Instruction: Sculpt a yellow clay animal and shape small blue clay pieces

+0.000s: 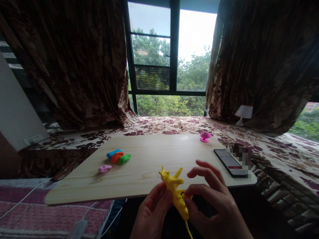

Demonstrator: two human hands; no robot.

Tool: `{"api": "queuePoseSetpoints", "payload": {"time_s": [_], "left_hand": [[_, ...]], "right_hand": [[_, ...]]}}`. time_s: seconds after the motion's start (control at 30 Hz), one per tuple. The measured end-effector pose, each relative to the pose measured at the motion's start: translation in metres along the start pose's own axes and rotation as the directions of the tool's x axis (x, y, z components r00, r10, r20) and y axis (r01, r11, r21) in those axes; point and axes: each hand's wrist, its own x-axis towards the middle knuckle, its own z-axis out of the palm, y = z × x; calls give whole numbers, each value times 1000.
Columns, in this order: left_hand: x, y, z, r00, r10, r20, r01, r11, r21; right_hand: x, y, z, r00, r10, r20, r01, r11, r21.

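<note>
We pinched yellow clay animal (171, 181): left hand (156, 205) on torso (178, 203), right hand (213, 197) on hind leg (183, 196); likely shaping leg, next press needed steady left grip.

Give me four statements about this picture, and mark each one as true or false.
1. The left hand and the right hand both touch the yellow clay animal. True.
2. The smartphone lies face down. False: the smartphone lies with its screen up.
3. The orange clay piece lies between the blue piece and the green piece. True.
4. The white lamp stands on the wooden tabletop. False: the white lamp stands beyond the wooden tabletop.
</note>
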Motion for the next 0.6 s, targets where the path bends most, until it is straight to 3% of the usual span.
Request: {"api": "queuePoseSetpoints", "payload": {"time_s": [0.1, 0.4, 0.6], "left_hand": [[-1, 2, 0, 1000, 24, -17, -23, 1000, 18], [1, -1, -1, 994, 54, 97, -60, 996, 64], [-1, 1, 3, 998, 66, 18, -67, 995, 80]], "right_hand": [[0, 0, 1, 1000, 6, -3, -6, 1000, 8], [0, 2, 4, 1000, 11, 18, -11, 999, 31], [0, 1, 8, 1000, 14, 4, -14, 999, 42]]}}
